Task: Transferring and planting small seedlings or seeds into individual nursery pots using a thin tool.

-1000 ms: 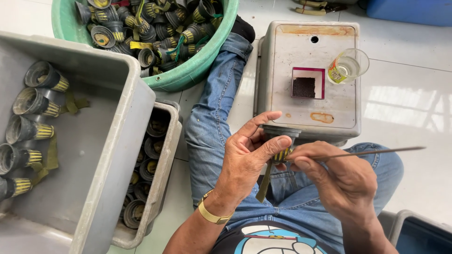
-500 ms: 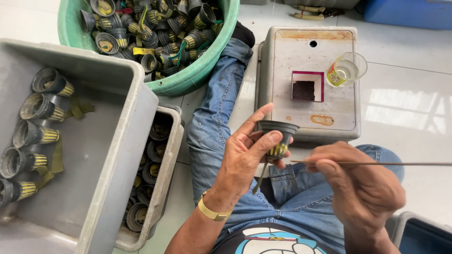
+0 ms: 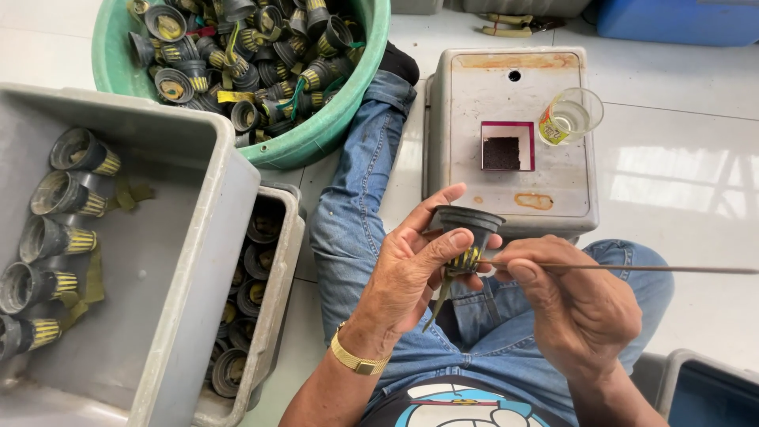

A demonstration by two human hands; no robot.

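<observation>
Funnel-shaped cup [image 3: 466,233] upright in left hand [image 3: 411,277], mouth up

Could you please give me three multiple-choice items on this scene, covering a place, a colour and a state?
1. Where does the clear plastic cup stand?
A. on the grey box
B. in the green basin
C. on the floor

2. What colour is the basin that holds the loose pots?
A. blue
B. green
C. red

3. What does the right hand hold?
A. nothing
B. the small dark pot
C. a thin rod

Answers:
1. A, it sits on the box top beside a small square tray.
2. B, its rim is green.
3. C, the rod is pinched; the left hand grips the pot.
</observation>
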